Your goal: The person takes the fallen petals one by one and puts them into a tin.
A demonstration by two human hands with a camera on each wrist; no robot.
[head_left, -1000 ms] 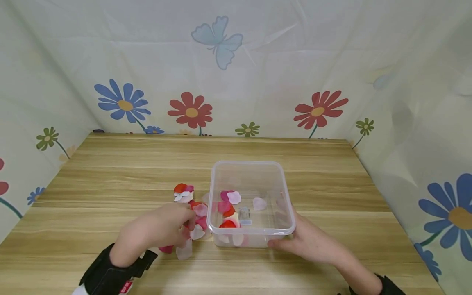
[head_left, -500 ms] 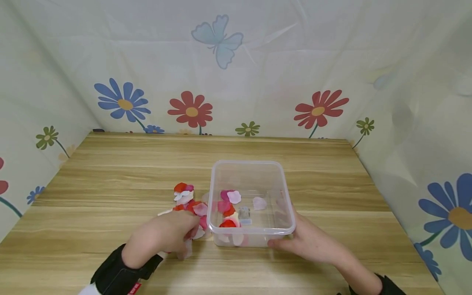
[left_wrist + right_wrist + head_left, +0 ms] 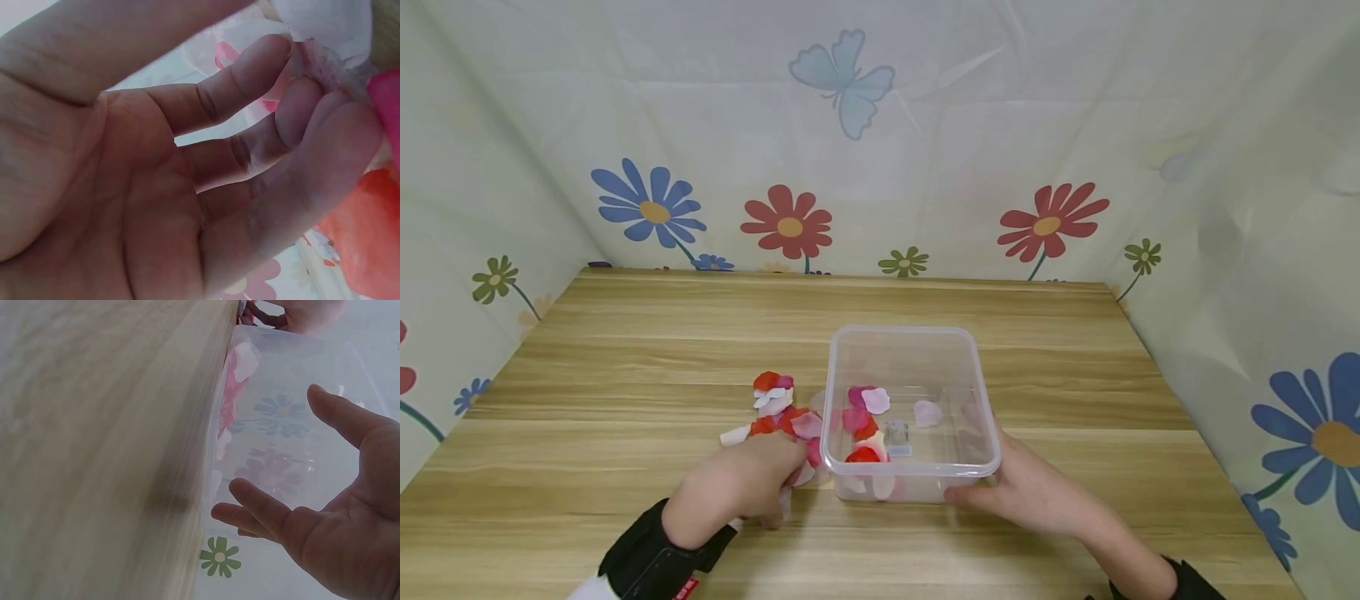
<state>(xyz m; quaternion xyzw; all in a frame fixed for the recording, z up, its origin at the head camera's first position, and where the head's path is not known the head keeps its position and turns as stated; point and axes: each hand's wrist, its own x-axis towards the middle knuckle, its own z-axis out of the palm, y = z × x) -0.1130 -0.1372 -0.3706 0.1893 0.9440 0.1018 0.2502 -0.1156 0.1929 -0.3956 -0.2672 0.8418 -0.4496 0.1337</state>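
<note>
A clear plastic box (image 3: 913,332), open at the top, stands on the table with several red, pink and white fake flower petals (image 3: 865,457) inside. My right hand (image 3: 1037,492) rests against its right side, thumb by the front corner and fingers spread along the wall, as the right wrist view shows. Left of the box lies a loose pile of petals (image 3: 775,402). My left hand (image 3: 737,479) is low over the near end of that pile. In the left wrist view its bent fingertips (image 3: 350,134) touch petals, the thumb stays apart, and the palm looks bare.
Both hands work on a wood-grain table (image 3: 700,333). A white curtain (image 3: 940,150) printed with flowers and a butterfly hangs behind it and on both sides. A small clear piece with a pale label (image 3: 898,437) shows within the box outline.
My left hand has moved a little to the right and nearer the box, over the near petals; more petals show behind it. The right hand and the box have stayed put.
</note>
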